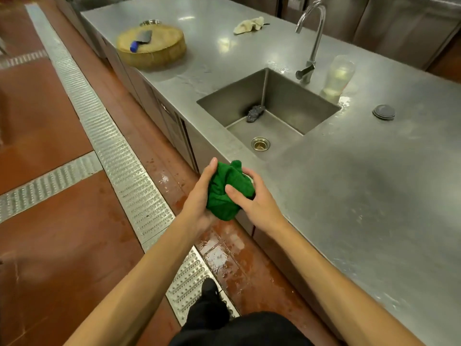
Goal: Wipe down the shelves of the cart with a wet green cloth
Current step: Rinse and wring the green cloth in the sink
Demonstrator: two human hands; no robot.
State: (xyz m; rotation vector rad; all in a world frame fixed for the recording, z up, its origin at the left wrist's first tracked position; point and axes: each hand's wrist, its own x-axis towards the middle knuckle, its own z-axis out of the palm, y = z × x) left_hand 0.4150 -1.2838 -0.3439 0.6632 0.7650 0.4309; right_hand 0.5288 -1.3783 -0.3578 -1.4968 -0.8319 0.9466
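Observation:
A bunched-up green cloth (pixel 228 189) is held between both hands at the near edge of the steel counter, just in front of the sink. My left hand (pixel 199 196) cups it from the left and below, thumb up along its side. My right hand (pixel 252 196) wraps it from the right, thumb laid across the front. No cart is in view.
The steel counter (pixel 361 196) holds a sink (pixel 279 96) with a scouring pad (pixel 255 113), a tap (pixel 313 38), a plastic cup (pixel 338 76), a round chopping block (pixel 152 47) with a cleaver (pixel 142 39), and a beige rag (pixel 249 24). A metal drain grate (pixel 119 151) crosses the wet red floor.

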